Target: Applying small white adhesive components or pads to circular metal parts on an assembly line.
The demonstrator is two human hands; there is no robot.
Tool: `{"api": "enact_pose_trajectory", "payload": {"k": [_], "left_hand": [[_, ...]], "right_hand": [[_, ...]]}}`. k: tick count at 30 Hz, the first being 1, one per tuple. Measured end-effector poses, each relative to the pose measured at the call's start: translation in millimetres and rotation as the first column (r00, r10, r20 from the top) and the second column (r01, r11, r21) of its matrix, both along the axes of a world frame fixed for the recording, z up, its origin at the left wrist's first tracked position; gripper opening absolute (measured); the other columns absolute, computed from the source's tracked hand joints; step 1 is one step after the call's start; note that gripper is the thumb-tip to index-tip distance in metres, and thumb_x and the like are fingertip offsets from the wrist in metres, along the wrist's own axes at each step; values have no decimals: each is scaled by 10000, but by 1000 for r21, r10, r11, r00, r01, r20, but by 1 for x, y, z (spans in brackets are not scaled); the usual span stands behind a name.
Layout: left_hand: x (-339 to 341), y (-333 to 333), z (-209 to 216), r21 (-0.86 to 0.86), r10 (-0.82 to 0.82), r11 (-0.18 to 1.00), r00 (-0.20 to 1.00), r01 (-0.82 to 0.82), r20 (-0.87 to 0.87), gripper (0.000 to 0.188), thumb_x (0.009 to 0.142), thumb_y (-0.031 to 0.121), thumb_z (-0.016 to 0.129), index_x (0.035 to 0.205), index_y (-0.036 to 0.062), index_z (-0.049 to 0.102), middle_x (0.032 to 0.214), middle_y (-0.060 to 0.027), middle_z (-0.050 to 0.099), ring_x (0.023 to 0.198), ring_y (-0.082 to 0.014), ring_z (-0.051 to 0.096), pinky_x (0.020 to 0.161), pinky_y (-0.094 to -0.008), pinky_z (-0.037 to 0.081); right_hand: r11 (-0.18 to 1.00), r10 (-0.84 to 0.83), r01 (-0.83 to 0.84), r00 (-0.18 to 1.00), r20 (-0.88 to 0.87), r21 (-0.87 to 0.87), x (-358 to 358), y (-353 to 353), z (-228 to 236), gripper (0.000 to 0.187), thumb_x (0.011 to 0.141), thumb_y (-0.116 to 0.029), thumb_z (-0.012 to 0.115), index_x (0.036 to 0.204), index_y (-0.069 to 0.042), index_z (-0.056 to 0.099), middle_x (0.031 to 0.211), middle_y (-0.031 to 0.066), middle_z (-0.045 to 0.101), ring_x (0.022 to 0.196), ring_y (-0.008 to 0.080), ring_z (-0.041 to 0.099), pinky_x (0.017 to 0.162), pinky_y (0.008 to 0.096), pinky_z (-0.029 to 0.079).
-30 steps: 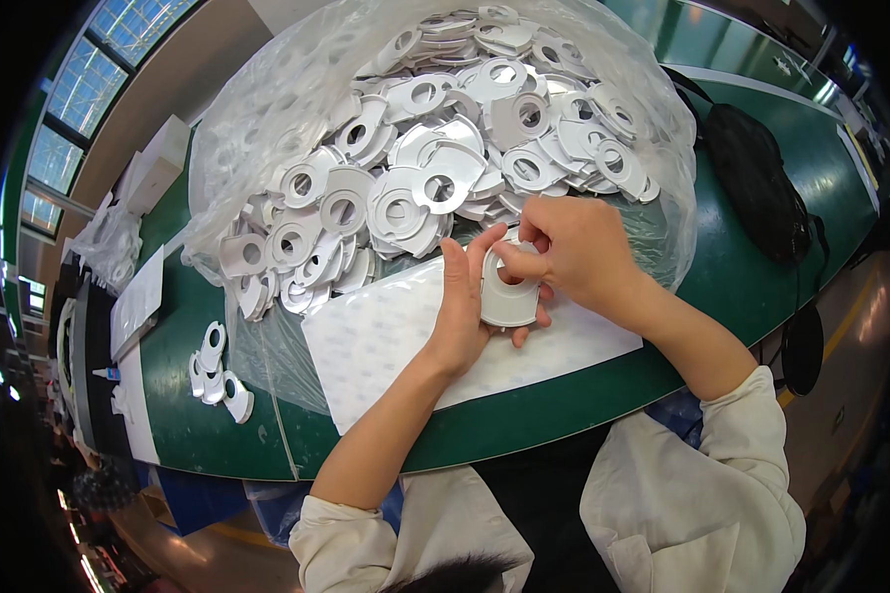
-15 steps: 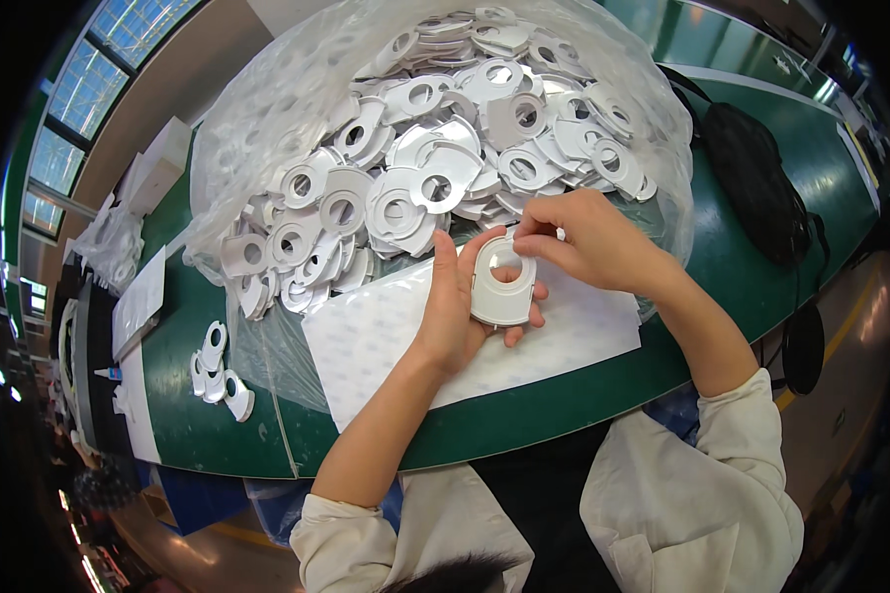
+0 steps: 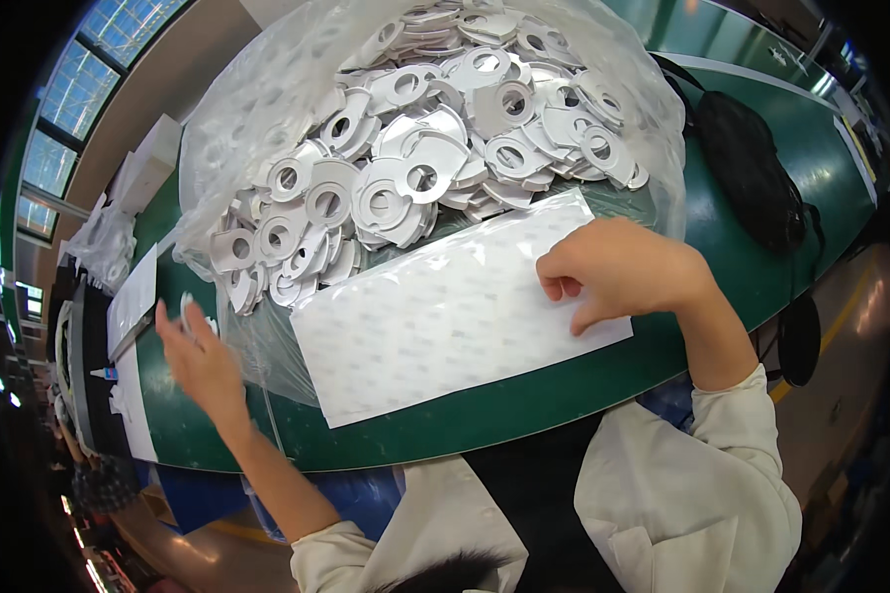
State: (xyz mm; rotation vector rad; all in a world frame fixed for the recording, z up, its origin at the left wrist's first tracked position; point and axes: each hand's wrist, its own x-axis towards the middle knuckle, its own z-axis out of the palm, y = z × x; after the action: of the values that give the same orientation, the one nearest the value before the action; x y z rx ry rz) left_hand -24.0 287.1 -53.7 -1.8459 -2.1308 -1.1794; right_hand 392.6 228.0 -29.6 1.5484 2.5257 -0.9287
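Note:
My left hand (image 3: 204, 361) is out over the left side of the green table, a white plastic ring piece (image 3: 185, 304) seen edge-on between its thumb and fingers. Most of that piece is hidden. The hand also covers the spot where a few similar pieces lie. Above the right end of a white sheet with faint grey print (image 3: 435, 311), my right hand (image 3: 628, 272) has curled fingers with the thumb apart, and nothing shows between them. Beyond the sheet is a large heap of white ring pieces (image 3: 381, 203) on clear plastic.
A clear plastic bag (image 3: 232, 128) surrounds the heap. On the right of the green table (image 3: 761, 267) lies a black bag (image 3: 752, 173). At the left are a white box (image 3: 155, 158), a flat white-topped stack (image 3: 132, 301) and a small bottle (image 3: 106, 374).
My left hand has swung from the middle to the far left, taking the ring piece with it. My right hand has come off the piece and moved right and nearer, its thumb now apart.

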Motion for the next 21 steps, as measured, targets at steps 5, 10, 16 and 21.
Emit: {"api": "enact_pose_trajectory", "payload": {"k": [5, 10, 16, 21], "left_hand": [[-45, -6, -22, 139, 427, 893, 706, -429, -566, 492, 930, 348, 532, 1311, 46, 460, 1234, -184, 555, 1151, -354, 487, 958, -437, 385], [61, 3, 3, 57, -238, 963, 927, 265, -291, 383, 840, 189, 654, 1166, 11, 557, 1195, -162, 559, 1147, -340, 491, 1004, -419, 337], [174, 22, 4, 28, -665, 705, 674, 708, -322, 293, 741, 144, 707, 986, 15, 610, 1059, -133, 601, 1021, -314, 529, 942, -430, 372], [197, 42, -21, -46, -569, 741, 590, 670, -573, 183, 697, 68, 660, 868, 24, 613, 1052, -121, 609, 1031, -289, 534, 961, -464, 381]], "right_hand": [[999, 1, -7, 994, 106, 54, -15, -5, -5, 329, 595, -166, 809, 821, -63, 592, 788, 73, 633, 801, 284, 617, 669, 372, 473], [991, -19, -4, 985, 169, 136, -13, -6, -13, 287, 615, -163, 801, 797, -58, 606, 805, 79, 641, 843, 280, 615, 694, 377, 478], [990, 7, -40, 972, 233, 138, -17, -7, -13, 224, 647, -131, 774, 769, -47, 607, 808, 78, 634, 841, 278, 607, 710, 381, 478], [997, 29, -25, 998, -56, 74, -4, -4, -15, 221, 659, -105, 765, 764, -37, 584, 811, 99, 614, 856, 300, 578, 738, 377, 466]]}}
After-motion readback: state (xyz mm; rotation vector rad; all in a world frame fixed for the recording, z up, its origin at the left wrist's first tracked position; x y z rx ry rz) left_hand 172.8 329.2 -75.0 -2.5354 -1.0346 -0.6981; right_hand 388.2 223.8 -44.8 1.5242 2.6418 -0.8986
